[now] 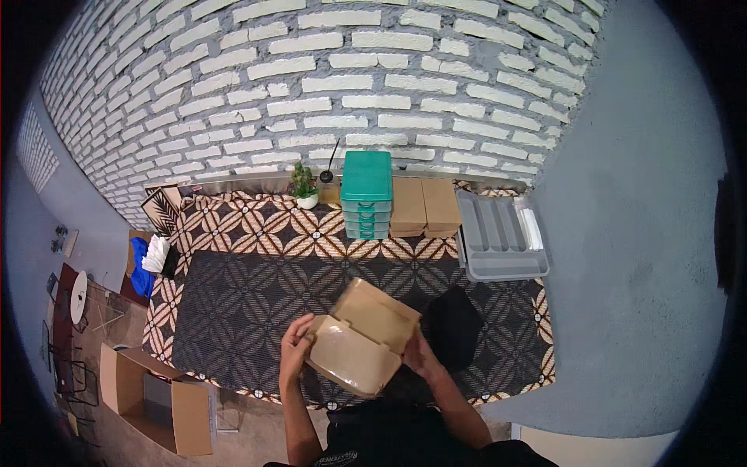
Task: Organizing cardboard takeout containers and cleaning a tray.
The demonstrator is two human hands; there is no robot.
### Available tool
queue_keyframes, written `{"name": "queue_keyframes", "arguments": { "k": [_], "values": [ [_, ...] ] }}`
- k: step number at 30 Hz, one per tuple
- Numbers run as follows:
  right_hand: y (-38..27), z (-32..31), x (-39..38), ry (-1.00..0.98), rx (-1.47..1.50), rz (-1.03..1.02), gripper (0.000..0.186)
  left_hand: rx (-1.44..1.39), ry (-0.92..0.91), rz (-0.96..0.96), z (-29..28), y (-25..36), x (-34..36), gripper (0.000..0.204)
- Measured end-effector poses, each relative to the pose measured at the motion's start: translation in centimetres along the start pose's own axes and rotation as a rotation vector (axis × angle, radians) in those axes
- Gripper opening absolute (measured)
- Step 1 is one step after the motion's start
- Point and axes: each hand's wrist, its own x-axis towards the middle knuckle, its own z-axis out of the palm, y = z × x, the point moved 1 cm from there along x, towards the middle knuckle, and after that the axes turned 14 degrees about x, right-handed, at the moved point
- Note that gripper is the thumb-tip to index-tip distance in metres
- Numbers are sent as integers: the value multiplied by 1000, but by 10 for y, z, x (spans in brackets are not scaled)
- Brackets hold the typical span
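You hold an opened brown cardboard box in front of you, over the near part of the worktop, tilted, its two halves spread. The grip of your left hand is clamped on its left edge; that of your right hand is clamped on its right edge, some fingers hidden. Just right of it lies a black object. Farther back stands a green drawer unit, beside brown stacks.
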Motion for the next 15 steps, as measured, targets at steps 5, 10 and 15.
{"name": "queue_keyframes", "arguments": {
  "k": [5,10,15],
  "values": [
    [-6,-14,-20,-352,-16,-88,74,89,-269,-77,18,13,12,32],
    [-19,-30,-40,-299,292,224,71,377,-384,-22,31,25,19,27],
    [-47,36,-69,-195,-95,148,77,543,-372,-16,29,16,22,30]
  ]
}}
